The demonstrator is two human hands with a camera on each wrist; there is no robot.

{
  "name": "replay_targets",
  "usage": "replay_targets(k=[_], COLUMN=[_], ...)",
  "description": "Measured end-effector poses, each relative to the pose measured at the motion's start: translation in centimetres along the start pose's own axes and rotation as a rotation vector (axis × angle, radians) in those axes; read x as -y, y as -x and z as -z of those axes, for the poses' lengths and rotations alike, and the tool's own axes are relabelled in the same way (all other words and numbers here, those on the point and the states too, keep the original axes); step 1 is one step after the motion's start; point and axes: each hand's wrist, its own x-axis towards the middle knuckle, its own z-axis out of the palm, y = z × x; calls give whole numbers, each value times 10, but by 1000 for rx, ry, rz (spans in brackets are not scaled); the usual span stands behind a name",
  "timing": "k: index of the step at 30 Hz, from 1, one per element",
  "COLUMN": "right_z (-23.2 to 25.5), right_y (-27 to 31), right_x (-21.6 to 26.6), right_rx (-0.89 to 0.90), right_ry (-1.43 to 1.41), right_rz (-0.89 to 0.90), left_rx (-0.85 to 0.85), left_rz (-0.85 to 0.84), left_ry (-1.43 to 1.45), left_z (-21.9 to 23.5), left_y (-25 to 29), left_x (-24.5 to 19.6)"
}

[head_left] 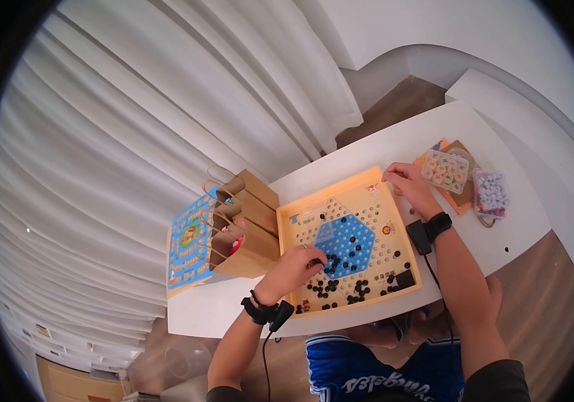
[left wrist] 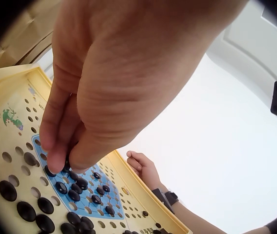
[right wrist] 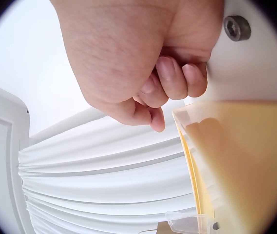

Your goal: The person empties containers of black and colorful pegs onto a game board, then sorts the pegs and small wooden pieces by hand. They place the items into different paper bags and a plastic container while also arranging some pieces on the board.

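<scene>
The left hand is over the lower left part of the wooden game board, above its blue hexagon. In the left wrist view the thumb and fingers of that hand pinch a black piece, mostly hidden by the fingertips. Many black pieces lie on the board around it. At the board's upper right corner is the right hand, its fingers loosely curled with nothing visible in them. The right wrist view shows this hand beside the board's rim.
Left of the board stand paper bags on a blue printed board. Farther right lie a clear box of round pieces and a box of small white pieces. A clear plastic piece and a black block are on the board.
</scene>
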Motion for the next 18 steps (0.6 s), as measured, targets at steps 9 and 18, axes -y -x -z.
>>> replay_targets(k=[9,18], right_z=[3,-2], right_y=[0,2], right_x=[-1,4], right_rx=[2,-13], right_ry=[-16,28], right_rz=[-18,-5], left_rx=[-27,-263], left_rz=[65,-60], left_ry=[74,-195], left_z=[3,20], left_y=[-7,-26], left_x=[2,-2])
